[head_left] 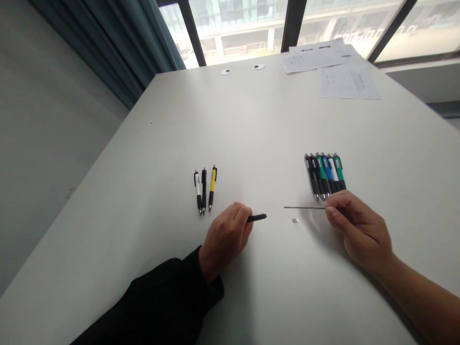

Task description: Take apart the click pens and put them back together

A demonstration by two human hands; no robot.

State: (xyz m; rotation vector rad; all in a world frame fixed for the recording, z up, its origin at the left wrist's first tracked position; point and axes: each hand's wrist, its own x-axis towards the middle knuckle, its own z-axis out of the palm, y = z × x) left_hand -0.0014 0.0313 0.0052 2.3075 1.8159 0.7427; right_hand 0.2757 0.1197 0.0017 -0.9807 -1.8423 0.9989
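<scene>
My left hand (228, 235) is closed round a black pen barrel (257, 217), whose end sticks out to the right; the rest of it is hidden in the fingers. Between thumb and fingertips my right hand (359, 227) pinches a thin pen refill (304, 207), its tip aimed left toward the barrel with a gap between them. A small silvery pen tip (295, 221) lies on the table below the refill. Just beyond my right hand is a row of several click pens (325, 172), black, green, blue and white. Left of my left hand lie a white pen (197, 189), a black pen (204, 189) and a yellow pen (213, 187).
The white table (230, 120) reaches to the windows. Printed papers (348, 81) lie at its far right. Two white oval pieces with dark centres, a left one (225, 72) and a right one (258, 67), sit near the far edge. A blue-grey curtain (118, 43) hangs at the left.
</scene>
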